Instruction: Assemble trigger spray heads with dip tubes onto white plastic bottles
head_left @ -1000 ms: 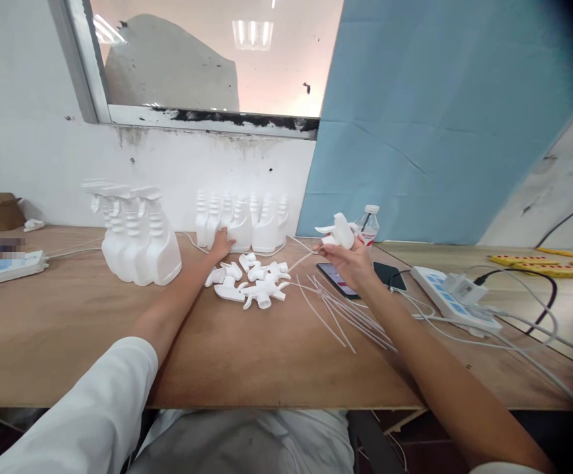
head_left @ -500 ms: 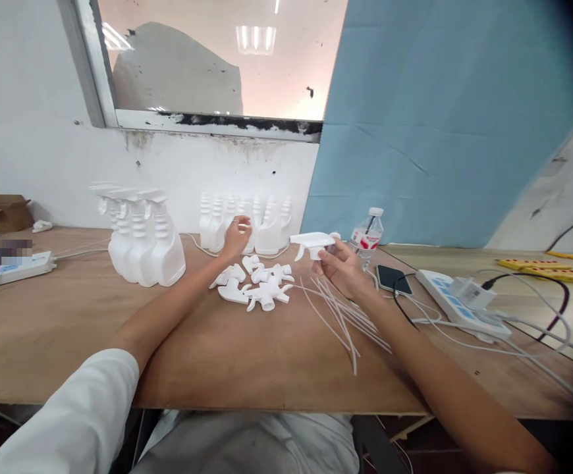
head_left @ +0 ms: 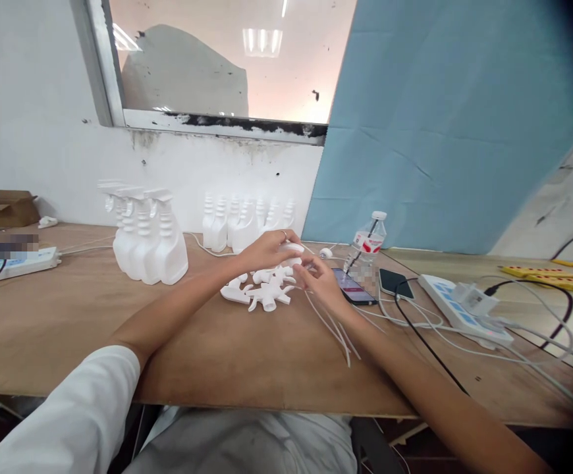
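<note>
Over the middle of the table, my left hand (head_left: 272,249) is closed around a white trigger sprayer head (head_left: 291,251), which its fingers partly hide. My right hand (head_left: 319,276) meets it from the right, fingers bent and pinching at the same sprayer head. Just below both hands lies a pile of loose white sprayer heads (head_left: 269,293). Thin white tubes (head_left: 333,332) stretch out on the table beneath my right wrist, which covers part of them. Behind my left hand stand several white bottles (head_left: 242,230) without sprayer heads.
At the left, white bottles (head_left: 151,253) with sprayer heads stand grouped. A clear water bottle (head_left: 369,240), a lit phone (head_left: 358,287), a dark phone (head_left: 396,283) and a power strip (head_left: 459,309) with tangled cables occupy the right. A cardboard box (head_left: 7,209) sits far left.
My right hand has brought the sprayer head left and down. My left hand has moved right from the bottles to grip it. The lit phone now shows beside my right hand.
</note>
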Motion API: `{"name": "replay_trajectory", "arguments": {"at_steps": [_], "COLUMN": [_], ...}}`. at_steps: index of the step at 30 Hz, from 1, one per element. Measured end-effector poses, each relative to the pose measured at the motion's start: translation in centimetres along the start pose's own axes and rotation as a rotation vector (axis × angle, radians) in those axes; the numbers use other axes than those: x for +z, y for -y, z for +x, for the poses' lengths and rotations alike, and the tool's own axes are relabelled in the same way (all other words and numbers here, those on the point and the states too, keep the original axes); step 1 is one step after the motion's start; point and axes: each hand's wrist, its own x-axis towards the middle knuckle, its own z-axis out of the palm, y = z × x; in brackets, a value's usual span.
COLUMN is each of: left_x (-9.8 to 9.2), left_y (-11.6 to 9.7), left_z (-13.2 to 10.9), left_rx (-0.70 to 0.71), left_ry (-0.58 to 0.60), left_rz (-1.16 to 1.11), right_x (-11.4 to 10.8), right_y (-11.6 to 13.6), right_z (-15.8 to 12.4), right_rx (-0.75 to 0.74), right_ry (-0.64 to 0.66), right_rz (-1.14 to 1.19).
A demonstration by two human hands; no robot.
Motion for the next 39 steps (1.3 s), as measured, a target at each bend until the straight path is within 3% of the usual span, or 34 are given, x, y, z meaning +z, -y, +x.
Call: {"name": "replay_trajectory", "arguments": {"at_steps": [5, 11, 14, 19, 31, 36, 39], "left_x": [-0.1, 0.3, 0.5, 0.6, 1.3, 1.1, 1.0], "left_y": [0.0, 0.2, 0.1, -0.3, 0.0, -0.5, -1.3], "left_z": [-0.1, -0.2, -0.2, -0.1, -0.1, 0.0, -0.3], "left_rx": [-0.004, -0.059, -0.061, -0.016, -0.010, 0.031, -0.135], "left_ry": [0.038, 0.145, 0.221, 0.230, 0.143, -0.092, -0.163], "left_rz": [0.045, 0.026, 0.032, -0.018, -0.044, 0.042, -0.126], "right_x": [-0.1, 0.1, -0.3, -0.9, -1.0, -1.2, -1.8], "right_y": [-0.1, 0.2, 0.6, 0.6, 1.0, 1.3, 1.5], "right_z": [-0.1, -0.6, -0.9, -1.1, -1.3, -0.8, 0.3], "right_rx": [-0.020, -0.169, -0.286, -0.408, -0.458, -0.331, -0.201], "right_ry": [0.107, -0.032, -0.031, -0.006, -0.103, -0.224, -0.246], "right_rz": [-0.086, -0.358, -0.564, -0.739, -0.802, -0.646, -0.532]}}
